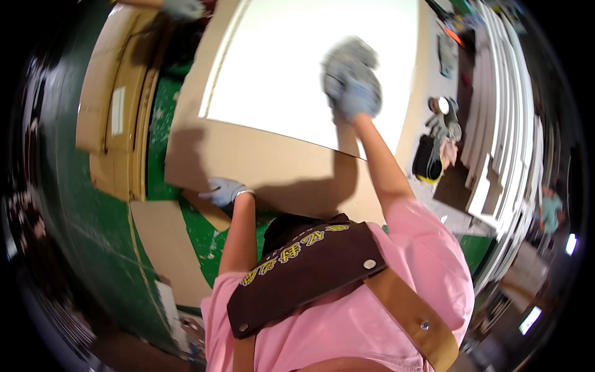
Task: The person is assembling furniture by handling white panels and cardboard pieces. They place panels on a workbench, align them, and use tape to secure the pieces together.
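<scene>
A large white panel lies flat on a sheet of brown cardboard in front of me. My right hand, in a blue-grey glove, presses a grey cloth onto the panel's right half; hand and cloth are smeared a little by motion. At the cardboard's near left edge is my left hand, gloved too, with its fingers stretched out and nothing seen in it. The panel's far edge runs out of the picture.
Right of the panel lie gloves, a black-and-yellow roll-shaped thing and an orange-handled tool. Long white strips are stacked beyond. Flat cardboard boxes stand at left on the green floor. A co-worker's gloved hand shows at the top left.
</scene>
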Tool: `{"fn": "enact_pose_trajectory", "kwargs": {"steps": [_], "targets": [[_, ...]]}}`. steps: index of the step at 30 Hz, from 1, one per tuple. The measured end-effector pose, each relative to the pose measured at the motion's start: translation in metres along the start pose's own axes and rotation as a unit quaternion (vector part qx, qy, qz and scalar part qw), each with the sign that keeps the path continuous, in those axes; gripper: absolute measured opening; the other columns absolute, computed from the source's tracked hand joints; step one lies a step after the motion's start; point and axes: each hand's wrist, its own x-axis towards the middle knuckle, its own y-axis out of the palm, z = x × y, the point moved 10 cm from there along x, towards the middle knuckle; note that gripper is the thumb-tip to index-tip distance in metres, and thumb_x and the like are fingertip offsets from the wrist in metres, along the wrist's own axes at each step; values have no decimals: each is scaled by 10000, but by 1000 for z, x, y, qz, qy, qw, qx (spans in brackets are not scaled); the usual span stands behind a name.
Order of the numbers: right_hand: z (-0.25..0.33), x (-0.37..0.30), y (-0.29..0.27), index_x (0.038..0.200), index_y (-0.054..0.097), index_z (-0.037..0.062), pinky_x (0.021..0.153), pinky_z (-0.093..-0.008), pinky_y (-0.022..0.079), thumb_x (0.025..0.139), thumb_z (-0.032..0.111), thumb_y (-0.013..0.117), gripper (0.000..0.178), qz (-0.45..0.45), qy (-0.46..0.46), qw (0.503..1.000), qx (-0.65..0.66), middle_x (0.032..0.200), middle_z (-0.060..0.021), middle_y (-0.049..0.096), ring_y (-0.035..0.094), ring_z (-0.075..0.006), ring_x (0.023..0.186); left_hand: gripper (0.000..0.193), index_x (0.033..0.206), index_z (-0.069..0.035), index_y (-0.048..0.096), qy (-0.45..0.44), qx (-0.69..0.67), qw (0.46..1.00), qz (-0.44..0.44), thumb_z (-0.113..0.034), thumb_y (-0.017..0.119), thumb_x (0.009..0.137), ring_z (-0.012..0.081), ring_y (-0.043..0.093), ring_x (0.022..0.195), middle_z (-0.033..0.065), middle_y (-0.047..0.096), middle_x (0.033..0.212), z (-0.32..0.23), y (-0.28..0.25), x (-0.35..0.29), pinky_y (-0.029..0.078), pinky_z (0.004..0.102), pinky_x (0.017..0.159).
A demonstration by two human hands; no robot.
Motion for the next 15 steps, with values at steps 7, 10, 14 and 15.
{"fn": "enact_pose_trajectory", "kwargs": {"steps": [7, 10, 14, 15], "targets": [[257, 26, 72, 1016, 705, 140, 886, -401, 498, 913, 320, 562, 253, 115, -276, 953, 46, 1022, -66, 697, 653, -247, 1013, 651, 1460, 7, 366, -108, -26, 990, 83, -413, 499, 980, 424, 591, 1151, 271, 528, 1365, 0, -15, -8, 500, 486, 957], [296, -23, 44, 1224, 633, 179, 1000, -395, 462, 868, 342, 577, 395, -28, -378, 909, 174, 1231, -45, 637, 598, -268, 1128, 663, 1453, 17, 362, -77, -13, 996, 45, -425, 493, 977, 434, 606, 1114, 281, 552, 1323, -11, -24, -2, 502, 499, 949], [236, -39, 65, 1149, 680, 164, 997, -400, 465, 883, 241, 605, 287, 44, -453, 885, 99, 1264, -46, 632, 581, -283, 1147, 668, 1439, 10, 379, -79, -20, 995, 49, -451, 499, 969, 435, 611, 1096, 278, 575, 1280, -9, -20, -4, 508, 511, 932], [197, -13, 73, 1127, 694, 174, 989, -391, 470, 880, 231, 606, 268, 122, -333, 912, 204, 1228, -52, 649, 589, -289, 1131, 671, 1437, 8, 381, -67, -30, 996, 48, -458, 500, 968, 434, 614, 1089, 278, 578, 1274, -11, -19, -4, 511, 510, 926]]}}
